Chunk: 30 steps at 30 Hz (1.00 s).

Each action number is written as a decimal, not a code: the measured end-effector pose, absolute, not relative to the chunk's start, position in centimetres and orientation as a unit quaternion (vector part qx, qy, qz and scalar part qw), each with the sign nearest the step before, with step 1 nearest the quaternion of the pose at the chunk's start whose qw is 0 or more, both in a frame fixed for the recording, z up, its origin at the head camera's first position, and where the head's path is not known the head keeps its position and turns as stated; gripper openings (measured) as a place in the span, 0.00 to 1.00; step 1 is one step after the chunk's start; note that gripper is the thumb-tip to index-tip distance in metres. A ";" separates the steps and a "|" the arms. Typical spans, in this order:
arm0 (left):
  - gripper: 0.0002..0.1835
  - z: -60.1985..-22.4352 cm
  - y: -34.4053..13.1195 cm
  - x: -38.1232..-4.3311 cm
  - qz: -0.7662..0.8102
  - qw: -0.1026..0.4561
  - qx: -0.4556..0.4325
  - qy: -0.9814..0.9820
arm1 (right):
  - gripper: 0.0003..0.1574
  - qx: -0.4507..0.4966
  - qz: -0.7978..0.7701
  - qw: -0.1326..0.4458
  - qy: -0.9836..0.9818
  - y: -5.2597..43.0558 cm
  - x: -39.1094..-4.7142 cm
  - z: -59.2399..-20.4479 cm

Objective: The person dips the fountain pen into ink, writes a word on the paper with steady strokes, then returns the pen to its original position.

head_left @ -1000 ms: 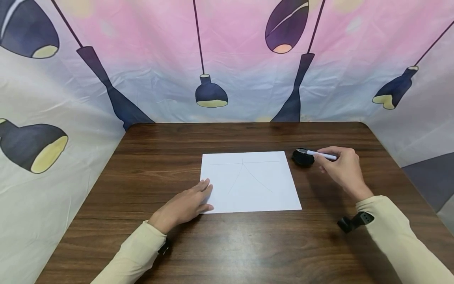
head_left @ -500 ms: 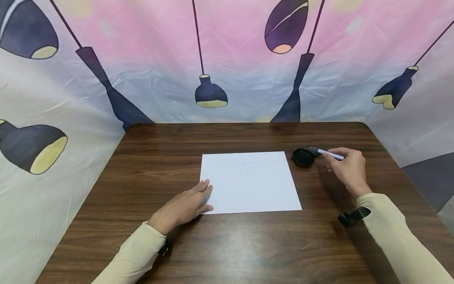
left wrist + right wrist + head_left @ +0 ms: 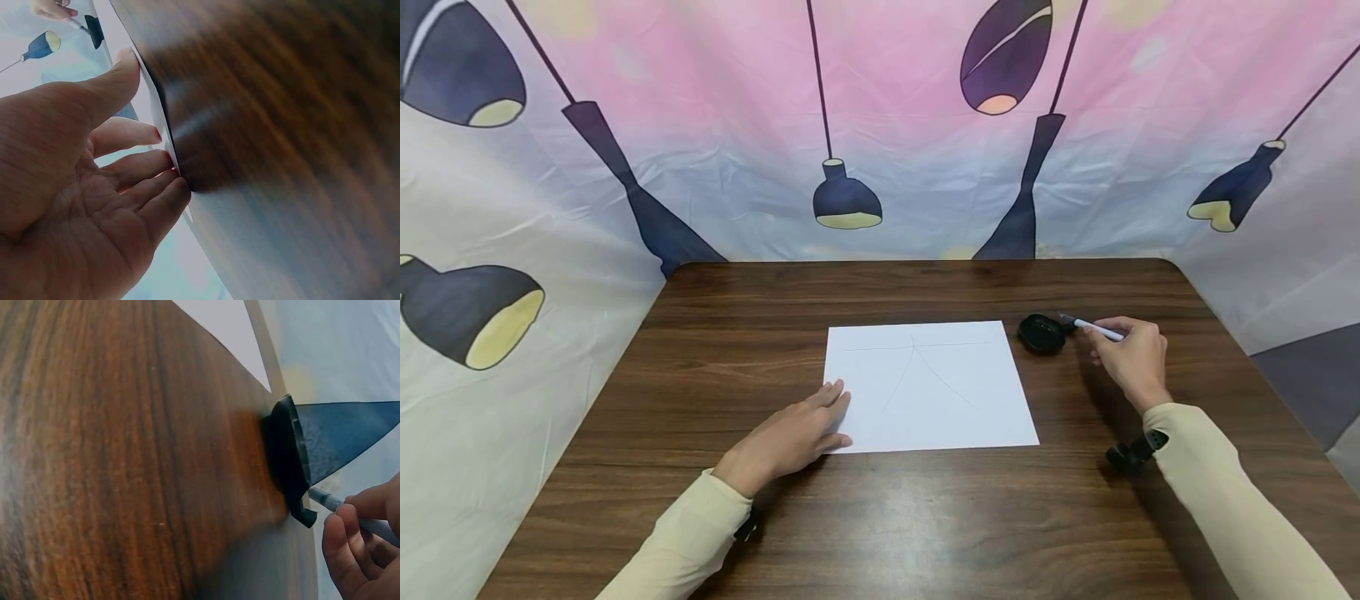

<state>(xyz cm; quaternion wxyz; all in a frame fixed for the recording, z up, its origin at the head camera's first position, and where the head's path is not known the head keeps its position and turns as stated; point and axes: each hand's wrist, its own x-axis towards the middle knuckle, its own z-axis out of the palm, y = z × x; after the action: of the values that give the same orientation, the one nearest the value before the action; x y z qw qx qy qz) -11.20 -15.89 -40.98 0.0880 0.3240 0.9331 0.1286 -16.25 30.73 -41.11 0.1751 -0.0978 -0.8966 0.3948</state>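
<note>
A white sheet of paper (image 3: 940,417) lies on the table, with a thin horizontal line and two curved lines fanning down from its top middle. My left hand (image 3: 786,437) rests on the paper's left edge, fingers spread and fairly straight; the left wrist view shows its fingertips along that edge. My right hand (image 3: 1133,360) pinches a white-barrelled pen (image 3: 1099,330) with a dark tip, pointing left. Right of the paper sits a small black round dish (image 3: 1041,334) with a short projection. In the right wrist view the pen's tip (image 3: 317,495) is beside that projection; contact cannot be told.
The brown wood-grain table (image 3: 887,525) has its far edge against a curtain (image 3: 917,200) printed with hanging lamps. Each wrist wears a black device, such as the right wrist camera (image 3: 1138,452).
My right hand has drawn the pen to the right, from over the black dish to its right side, then shifted slightly back left. My left hand and the paper stay in place.
</note>
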 end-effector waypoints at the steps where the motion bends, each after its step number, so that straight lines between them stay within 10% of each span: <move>1: 0.34 -41.0 -15.9 -11.2 0.129 0.087 0.325 0.933 | 0.20 -0.098 0.396 0.176 -0.896 30.7 -16.3 -41.2; 30: 0.34 -41.0 -15.9 -11.2 0.131 0.094 0.318 0.934 | 0.19 -0.124 0.309 0.142 -0.932 31.0 -16.2 -42.9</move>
<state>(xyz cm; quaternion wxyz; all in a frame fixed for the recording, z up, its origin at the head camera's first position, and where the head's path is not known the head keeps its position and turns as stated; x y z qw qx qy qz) -11.21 -15.87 -40.97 0.0938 0.3176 0.9344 0.1309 -16.18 30.97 -42.87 0.1417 -0.1237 -0.9321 0.3094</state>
